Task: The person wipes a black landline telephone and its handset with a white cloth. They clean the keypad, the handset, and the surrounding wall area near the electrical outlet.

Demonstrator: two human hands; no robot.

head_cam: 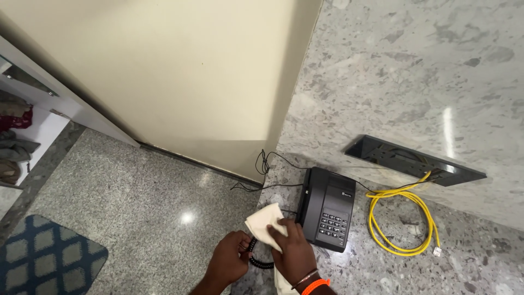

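Head | hands: left [229,262] clamps black coiled cord [261,263] | right [295,252] presses cream cloth [266,224]

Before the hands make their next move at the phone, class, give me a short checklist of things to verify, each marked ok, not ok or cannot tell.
1. Right hand has the cream cloth under its fingers: ok.
2. Left hand holds the coiled black cord: ok.
3. Handset is firmly gripped: cannot tell, the cloth and hands hide it.
4. Black desk phone sits flat on the speckled stone counter: ok.
5. Yellow cable lies apart from the phone and hands: ok.
6. Thin black wires behind the phone are free of tangles: not ok, they bunch at the wall corner.
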